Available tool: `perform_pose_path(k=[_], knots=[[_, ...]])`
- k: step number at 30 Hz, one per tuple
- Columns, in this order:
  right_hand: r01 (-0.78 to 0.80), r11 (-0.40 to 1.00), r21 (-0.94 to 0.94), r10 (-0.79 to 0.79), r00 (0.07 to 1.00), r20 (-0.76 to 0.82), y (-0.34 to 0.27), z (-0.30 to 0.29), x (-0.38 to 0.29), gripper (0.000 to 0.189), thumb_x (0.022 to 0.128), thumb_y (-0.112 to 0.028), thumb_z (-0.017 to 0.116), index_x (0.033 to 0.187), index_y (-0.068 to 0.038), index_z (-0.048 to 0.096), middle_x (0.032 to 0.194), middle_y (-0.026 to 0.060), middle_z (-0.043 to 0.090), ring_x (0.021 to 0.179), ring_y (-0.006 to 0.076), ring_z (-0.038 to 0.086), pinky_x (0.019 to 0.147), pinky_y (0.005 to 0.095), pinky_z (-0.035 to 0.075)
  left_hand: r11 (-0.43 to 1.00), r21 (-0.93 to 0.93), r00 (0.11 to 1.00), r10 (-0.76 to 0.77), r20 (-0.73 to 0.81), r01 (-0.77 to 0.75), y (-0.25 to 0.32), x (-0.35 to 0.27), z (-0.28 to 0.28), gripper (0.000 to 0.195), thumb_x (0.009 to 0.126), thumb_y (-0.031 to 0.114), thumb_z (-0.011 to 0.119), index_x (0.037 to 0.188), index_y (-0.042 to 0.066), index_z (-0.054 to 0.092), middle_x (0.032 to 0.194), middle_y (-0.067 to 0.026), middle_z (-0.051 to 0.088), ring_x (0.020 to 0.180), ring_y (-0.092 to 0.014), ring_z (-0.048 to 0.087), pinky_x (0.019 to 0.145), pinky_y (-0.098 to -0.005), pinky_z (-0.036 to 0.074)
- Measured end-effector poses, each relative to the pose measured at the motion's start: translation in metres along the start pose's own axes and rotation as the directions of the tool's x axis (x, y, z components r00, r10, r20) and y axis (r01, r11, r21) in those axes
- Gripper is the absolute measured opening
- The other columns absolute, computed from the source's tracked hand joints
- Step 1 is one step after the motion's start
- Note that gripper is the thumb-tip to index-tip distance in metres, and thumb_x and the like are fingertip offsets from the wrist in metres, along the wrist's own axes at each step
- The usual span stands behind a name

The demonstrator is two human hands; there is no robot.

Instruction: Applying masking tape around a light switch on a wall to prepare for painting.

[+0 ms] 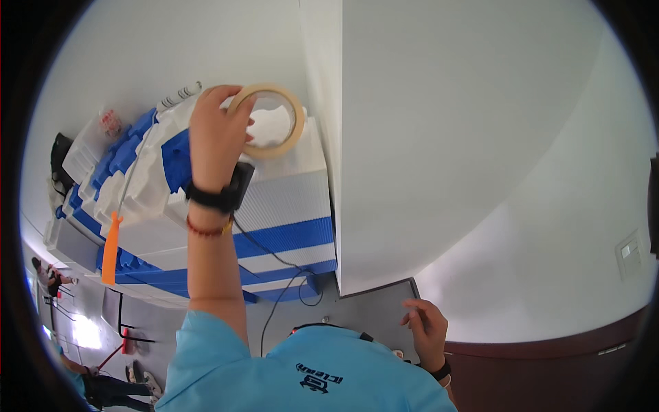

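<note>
My left hand [219, 134] is raised over a stack of white and blue plastic pieces [288, 198] with ribbed sides. Its fingers grip the rim of a beige roll of masking tape [297, 121], the thumb reaching into the ring. White plastic shows through the roll's hole. Behind the wrist lies a blue cloth [175, 159], partly hidden by the hand. My right hand [430, 327] hangs low at my right side, holding nothing, its fingers loosely bent and somewhat apart.
A white wall corner [341, 154] stands right of the stack. A black cable [267, 251] runs down to the grey floor. An orange handle [110, 252] on a thin rod leans against the stack. At lower left a person [105, 389] stands near a red-handled tool [110, 356].
</note>
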State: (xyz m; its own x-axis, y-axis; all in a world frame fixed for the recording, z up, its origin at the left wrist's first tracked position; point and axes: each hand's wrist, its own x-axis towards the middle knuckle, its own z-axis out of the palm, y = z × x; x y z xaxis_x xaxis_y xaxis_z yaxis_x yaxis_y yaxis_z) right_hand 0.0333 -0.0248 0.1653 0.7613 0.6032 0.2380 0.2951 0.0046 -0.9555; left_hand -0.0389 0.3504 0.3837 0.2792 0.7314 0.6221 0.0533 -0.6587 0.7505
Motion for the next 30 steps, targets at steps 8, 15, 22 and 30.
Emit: perform_pose_path(k=[8, 15, 22, 30], knots=[[-0.153, 0.988, 0.016, 0.154, 0.984, -0.091, 0.009, 0.000, -0.035, 0.017, 0.100, -0.011, 0.057, 0.111, -0.005, 0.067, 0.100, 0.0055, 0.070, 0.079, 0.0124, 0.067, 0.066, 0.0261, 0.052, 0.668, 0.474, 0.817, 0.513, 0.264, -0.573, -0.133, 0.065, -0.003, 0.027, 0.087, 0.020, 0.062, 0.104, 0.000, 0.069, 0.099, -0.0215, 0.068, 0.082, -0.039, 0.062, 0.074, -0.0416, 0.049], [-0.102, 0.988, -0.113, 0.104, 0.995, 0.007, 0.010, 0.013, -0.046, 0.023, 0.100, -0.016, 0.054, 0.116, -0.005, 0.065, 0.097, 0.0111, 0.071, 0.076, 0.0205, 0.067, 0.070, 0.0334, 0.055, 0.674, 0.642, 0.901, 0.430, 0.060, -0.365, -0.181, 0.048, -0.026, 0.042, 0.097, 0.018, 0.060, 0.134, -0.002, 0.053, 0.128, -0.0190, 0.059, 0.112, -0.033, 0.059, 0.095, -0.0382, 0.047], [-0.112, 0.982, -0.149, 0.089, 0.984, -0.153, 0.002, 0.010, -0.047, 0.024, 0.094, -0.011, 0.056, 0.114, -0.005, 0.067, 0.093, 0.0127, 0.072, 0.078, 0.0237, 0.068, 0.070, 0.0349, 0.055, 0.627, 0.548, 0.831, 0.375, 0.411, -0.554, -0.015, -0.041, -0.007, 0.034, 0.094, 0.035, 0.062, 0.110, 0.007, 0.071, 0.107, -0.0178, 0.070, 0.094, -0.036, 0.066, 0.082, -0.0441, 0.050], [-0.108, 0.963, -0.246, 0.072, 0.986, -0.151, 0.021, 0.007, -0.045, 0.025, 0.098, -0.012, 0.054, 0.121, -0.008, 0.063, 0.097, 0.0070, 0.072, 0.077, 0.0221, 0.067, 0.073, 0.0322, 0.054, 0.573, 0.621, 0.840, 0.439, 0.318, -0.534, -0.026, -0.052, -0.003, 0.034, 0.094, 0.035, 0.064, 0.107, 0.005, 0.071, 0.100, -0.0143, 0.072, 0.091, -0.035, 0.066, 0.095, -0.0487, 0.046]])
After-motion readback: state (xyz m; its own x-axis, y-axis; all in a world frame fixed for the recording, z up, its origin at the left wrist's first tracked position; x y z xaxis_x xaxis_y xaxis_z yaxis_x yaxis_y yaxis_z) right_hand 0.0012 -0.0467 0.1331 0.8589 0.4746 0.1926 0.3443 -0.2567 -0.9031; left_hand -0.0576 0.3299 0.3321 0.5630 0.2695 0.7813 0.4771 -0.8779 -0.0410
